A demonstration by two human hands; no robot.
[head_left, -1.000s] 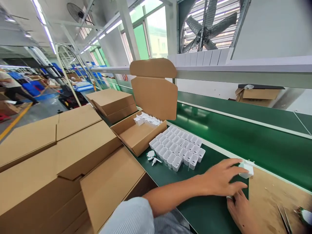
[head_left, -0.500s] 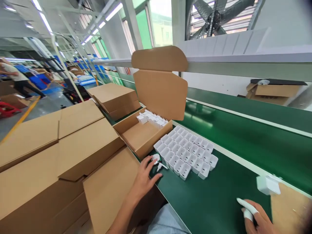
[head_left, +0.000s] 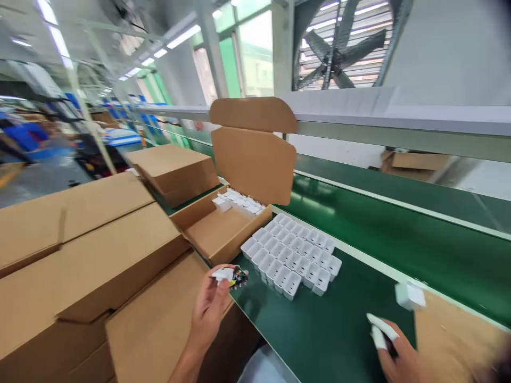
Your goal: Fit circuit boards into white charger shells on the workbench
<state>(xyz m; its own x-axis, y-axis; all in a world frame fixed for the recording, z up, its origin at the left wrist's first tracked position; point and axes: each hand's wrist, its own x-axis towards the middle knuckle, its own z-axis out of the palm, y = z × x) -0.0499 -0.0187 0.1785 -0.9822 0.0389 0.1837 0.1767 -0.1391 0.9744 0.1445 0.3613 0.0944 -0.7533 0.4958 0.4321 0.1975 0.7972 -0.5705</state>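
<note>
Holds a small circuit board (head_left: 238,277) and a white part (head_left: 222,273) in the left hand (head_left: 209,306), clasped between thumb and fingers, at lower centre of the frame and over the near edge of a green worktop (head_left: 331,324). Holds the right hand (head_left: 401,354) low at lower right, well apart from the left, with white covers (head_left: 379,338) on two digits and their tips close together; hard to make out, in that blur, whether pinching anything. Shows close rows of small white cups (head_left: 293,260) just right of the board. Shows beyond them, near the centre, an open carton (head_left: 241,239) with its lid raised and white pieces (head_left: 239,202) lined along the far side. Has a closed carton (head_left: 171,165) to its left, and large cartons (head_left: 99,260) filling the lower left. Shows a white block (head_left: 409,294) near the right edge, beside a tan sheet (head_left: 451,330). Shows a white shelf (head_left: 399,119) across the upper right, below a big fan (head_left: 335,58), next to a window (head_left: 255,53).
</note>
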